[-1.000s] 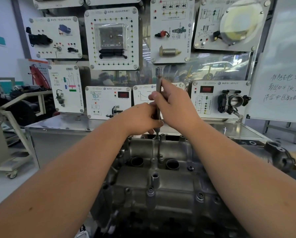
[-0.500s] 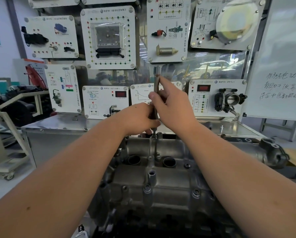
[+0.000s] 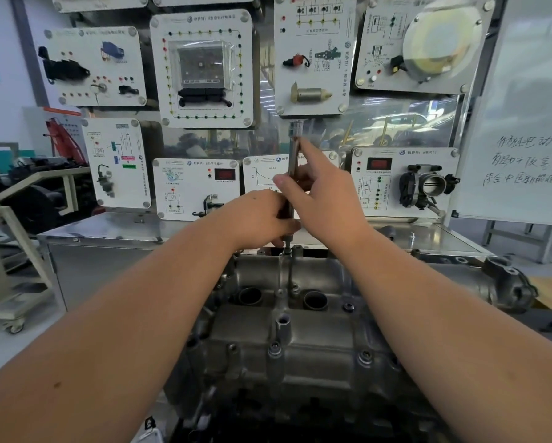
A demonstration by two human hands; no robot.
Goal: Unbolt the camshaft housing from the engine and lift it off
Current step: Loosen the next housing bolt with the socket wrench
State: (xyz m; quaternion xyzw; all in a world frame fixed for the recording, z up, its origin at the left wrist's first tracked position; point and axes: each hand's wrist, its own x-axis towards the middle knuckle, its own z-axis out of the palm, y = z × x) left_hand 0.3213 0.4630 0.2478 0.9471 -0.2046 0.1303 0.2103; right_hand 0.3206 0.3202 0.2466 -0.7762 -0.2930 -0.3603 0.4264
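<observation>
Sitting bolted on the engine (image 3: pixel 300 394), the housing (image 3: pixel 287 334) has a bolt (image 3: pixel 286 251) at its far edge under an upright driver (image 3: pixel 292 174), which the left hand (image 3: pixel 261 219) grips low and the right hand (image 3: pixel 325 199) pinches higher, so unbolting seems underway, with spinning it out probably next.

head cam | single view | looks fwd+down over both forearms | close above engine (image 3: pixel 287 362) | wall panels behind
</observation>
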